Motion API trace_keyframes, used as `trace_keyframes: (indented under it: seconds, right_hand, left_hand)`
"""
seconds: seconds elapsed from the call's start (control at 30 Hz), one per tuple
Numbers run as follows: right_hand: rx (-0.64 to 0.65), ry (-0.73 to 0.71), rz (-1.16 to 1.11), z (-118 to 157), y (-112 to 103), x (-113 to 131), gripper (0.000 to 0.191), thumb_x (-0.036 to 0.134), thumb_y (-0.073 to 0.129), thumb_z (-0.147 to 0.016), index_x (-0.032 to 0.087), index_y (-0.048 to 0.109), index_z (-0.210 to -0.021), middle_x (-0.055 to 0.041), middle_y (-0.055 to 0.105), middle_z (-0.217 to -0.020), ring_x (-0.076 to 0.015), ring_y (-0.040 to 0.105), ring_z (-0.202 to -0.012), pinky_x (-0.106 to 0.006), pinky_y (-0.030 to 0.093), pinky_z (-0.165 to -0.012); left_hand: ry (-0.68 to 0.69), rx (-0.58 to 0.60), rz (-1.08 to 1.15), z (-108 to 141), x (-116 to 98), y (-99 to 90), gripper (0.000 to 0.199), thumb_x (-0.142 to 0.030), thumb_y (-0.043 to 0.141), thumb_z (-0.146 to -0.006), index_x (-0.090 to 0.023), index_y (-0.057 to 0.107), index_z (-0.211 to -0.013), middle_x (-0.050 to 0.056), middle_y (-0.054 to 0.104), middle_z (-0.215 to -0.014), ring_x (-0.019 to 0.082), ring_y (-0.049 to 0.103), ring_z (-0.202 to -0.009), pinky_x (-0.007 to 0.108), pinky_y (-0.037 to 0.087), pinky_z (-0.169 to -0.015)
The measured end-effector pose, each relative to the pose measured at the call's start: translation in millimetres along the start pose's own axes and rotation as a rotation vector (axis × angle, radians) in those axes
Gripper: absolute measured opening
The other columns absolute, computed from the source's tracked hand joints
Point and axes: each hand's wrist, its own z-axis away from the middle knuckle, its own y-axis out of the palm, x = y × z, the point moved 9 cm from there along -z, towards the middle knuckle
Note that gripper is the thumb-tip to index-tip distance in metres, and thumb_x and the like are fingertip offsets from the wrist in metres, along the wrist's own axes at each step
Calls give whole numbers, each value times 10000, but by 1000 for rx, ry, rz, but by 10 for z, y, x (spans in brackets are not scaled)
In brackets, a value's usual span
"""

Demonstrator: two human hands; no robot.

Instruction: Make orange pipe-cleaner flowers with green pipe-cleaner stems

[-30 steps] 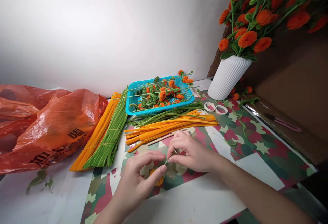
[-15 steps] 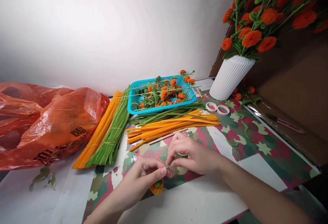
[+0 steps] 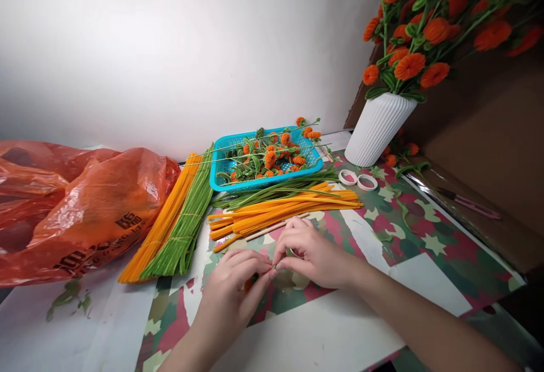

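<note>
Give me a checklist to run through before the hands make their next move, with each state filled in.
1. Green piece pinched at the fingertips of the left hand and right hand: ok.
2. Orange bloom joined to that piece: cannot tell, the left hand hides most of it.
3. Orange strips lying just beyond the hands, within likely reach: ok.
4. White rings lying on the patterned sheet, clear of both hands: ok.
5. All flowers and stems inside the basket: not ok, some stick out past its rim.
</note>
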Motion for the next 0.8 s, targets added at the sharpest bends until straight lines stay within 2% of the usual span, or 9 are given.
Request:
trace_keyframes:
  seconds: [0.17, 0.37, 0.43, 0.53, 0.63, 0.7, 0.8]
  right_hand:
    - [24, -31, -58, -2, 5, 12, 65, 167, 642, -867, 220, 679, -855, 8, 611, -816, -167, 467, -938, -346, 353, -904]
    - [34, -109, -80, 20, -8, 67, 48, 195, 654, -863, 209, 675, -822, 10, 642, -808, -166, 471, -926, -332, 357, -888]
    - [20, -103, -50, 21, -24, 65, 55, 188, 656, -859, 207, 670, -809, 15, 641, -790, -165, 471, -912, -340, 347, -886]
    - [8, -65, 19, 15, -31, 46, 78, 159, 654, -852, 208, 664, -792, 23, 633, -771, -165, 471, -908, -361, 323, -897]
    - [2, -38, 41, 11, -19, 36, 83, 146, 663, -838, 208, 664, -783, 24, 625, -775, -165, 481, -922, -372, 312, -917]
    - [-15, -22, 24, 8, -27, 25, 68, 158, 668, -838, 213, 672, -800, 17, 631, -807, -166, 490, -937, -378, 313, -933]
    - [-14, -31, -23, 4, -38, 31, 48, 188, 665, -850, 221, 687, -824, 3, 645, -840, -174, 497, -956, -383, 327, -949]
  left_hand:
    - [-242, 176, 251, 24, 157, 143, 256, -345, 519, -909, -178, 660, -774, 50, 673, -790, 175, 579, -771, 261, 433, -694]
    - [-569, 411, 894, 195, 249, 490, 330, -464, 625, -814, -152, 652, -712, 48, 654, -695, 158, 592, -674, 260, 449, -653]
    - [-554, 357, 847, 180, 267, 462, 319, -457, 631, -808, -159, 652, -697, 43, 650, -677, 158, 589, -665, 262, 448, -646]
    - [-359, 166, 445, 70, 227, 228, 203, -374, 677, -786, -177, 673, -740, 49, 681, -771, 179, 594, -758, 272, 442, -698]
    - [-207, 100, 191, 15, 104, 119, 154, -313, 632, -828, -188, 680, -753, 44, 693, -778, 181, 592, -762, 274, 433, -702]
    - [-225, 102, 222, 13, 108, 118, 200, -322, 584, -862, -185, 682, -754, 41, 685, -754, 174, 585, -740, 268, 432, -685]
    - [-357, 136, 393, 47, 203, 164, 259, -379, 596, -848, -167, 686, -730, 45, 667, -742, 173, 567, -740, 263, 433, -680]
